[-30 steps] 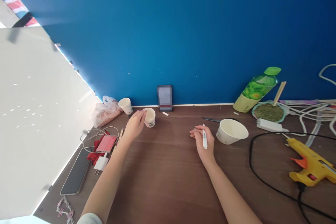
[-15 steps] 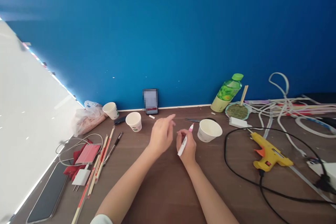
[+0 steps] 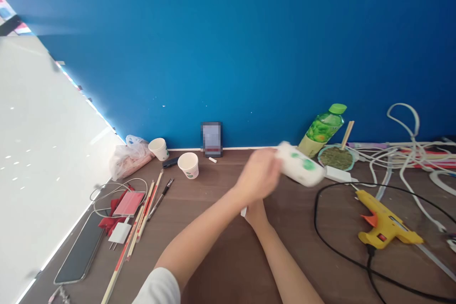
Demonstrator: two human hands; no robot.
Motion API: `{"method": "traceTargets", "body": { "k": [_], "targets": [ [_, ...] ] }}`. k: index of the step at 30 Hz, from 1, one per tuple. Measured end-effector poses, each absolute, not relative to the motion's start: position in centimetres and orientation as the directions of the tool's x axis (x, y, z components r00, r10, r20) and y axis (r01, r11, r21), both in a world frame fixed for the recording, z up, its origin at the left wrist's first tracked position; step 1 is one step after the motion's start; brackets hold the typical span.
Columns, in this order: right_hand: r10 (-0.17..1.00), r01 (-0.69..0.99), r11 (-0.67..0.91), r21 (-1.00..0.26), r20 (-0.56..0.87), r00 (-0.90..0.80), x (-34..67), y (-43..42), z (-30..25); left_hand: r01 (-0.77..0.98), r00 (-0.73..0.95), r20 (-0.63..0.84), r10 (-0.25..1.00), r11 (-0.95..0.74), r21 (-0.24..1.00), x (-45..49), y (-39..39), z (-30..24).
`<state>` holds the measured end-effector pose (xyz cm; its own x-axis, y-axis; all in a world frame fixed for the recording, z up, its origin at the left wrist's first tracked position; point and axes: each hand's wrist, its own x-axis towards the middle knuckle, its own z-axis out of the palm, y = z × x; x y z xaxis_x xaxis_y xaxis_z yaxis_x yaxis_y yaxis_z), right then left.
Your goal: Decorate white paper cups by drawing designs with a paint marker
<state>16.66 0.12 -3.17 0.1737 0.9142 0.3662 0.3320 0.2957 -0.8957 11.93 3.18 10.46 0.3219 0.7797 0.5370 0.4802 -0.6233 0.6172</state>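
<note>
Since half a second ago, your left hand [image 3: 258, 178] has crossed to the right and taken up the white paper cup [image 3: 301, 169], which then stood on the table [image 3: 221, 256]. Now the cup is off the wood, tipped on its side and blurred, your fingers closed around its left end. Directly beneath that grip sits your right hand [image 3: 255, 213], mostly covered; how its fingers are set cannot be told, though a white end of the marker [image 3: 243, 212] pokes out at its left. Well right of the grip and lower lies the yellow glue gun [image 3: 383, 225]; just beyond the cup stands the green bottle [image 3: 322, 130].
</note>
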Motion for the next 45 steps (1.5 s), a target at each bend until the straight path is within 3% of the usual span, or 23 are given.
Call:
{"method": "traceTargets", "body": {
  "k": [3,5,6,13,20,24,28,30,33,35,40,45],
  "targets": [
    [0.916,0.37,0.32,-0.872,0.384,0.112,16.8,0.1,-2.0,0.259,-0.147,0.306,0.941,-0.262,0.93,6.4,3.8,10.1],
    [0.915,0.361,0.305,-0.881,0.376,0.146,16.9,0.3,-1.2,0.027,-0.214,0.178,0.96,-0.176,0.984,3.6,4.0,8.8],
    [0.914,0.317,0.309,-0.897,0.372,0.163,17.0,0.4,-0.9,0.01,-0.214,0.17,0.962,-0.172,0.985,2.7,4.0,7.9],
    [0.947,-0.062,0.291,-0.955,0.278,0.163,16.7,0.2,0.3,-0.075,-0.119,0.163,0.98,-0.172,0.982,1.8,2.9,2.5],
    [0.938,-0.133,0.227,-0.965,0.18,0.295,16.8,0.7,-0.1,-0.125,0.081,0.189,0.979,-0.178,0.976,1.2,3.1,1.0],
    [0.922,-0.15,0.232,-0.961,0.168,0.35,17.4,0.9,-0.7,-0.102,0.13,0.232,0.964,-0.219,0.97,1.3,3.4,0.7],
    [0.951,-0.189,0.19,-0.963,0.133,0.281,16.9,0.6,0.1,0.013,0.086,0.264,0.961,-0.266,0.964,1.4,3.4,0.8],
    [0.952,-0.167,0.197,-0.966,0.147,0.269,16.5,0.4,0.7,0.02,0.014,0.257,0.966,-0.257,0.966,1.9,3.1,0.7],
    [0.908,-0.09,0.297,-0.951,0.252,0.334,16.1,0.1,1.0,-0.178,-0.075,0.13,0.989,-0.141,0.974,3.0,2.6,0.2],
    [0.883,-0.047,0.373,-0.927,0.339,0.325,16.1,0.0,0.7,-0.361,-0.013,0.018,1.0,-0.022,0.932,3.7,2.3,0.1],
    [0.837,0.096,0.503,-0.859,0.512,0.193,16.4,0.1,-0.3,-0.589,0.139,-0.093,0.986,0.158,0.792,4.1,2.5,1.2],
    [0.794,0.253,0.561,-0.788,0.599,0.105,16.5,0.4,-0.9,-0.651,0.38,-0.144,0.914,0.375,0.661,3.5,2.8,2.1]
  ]
}}
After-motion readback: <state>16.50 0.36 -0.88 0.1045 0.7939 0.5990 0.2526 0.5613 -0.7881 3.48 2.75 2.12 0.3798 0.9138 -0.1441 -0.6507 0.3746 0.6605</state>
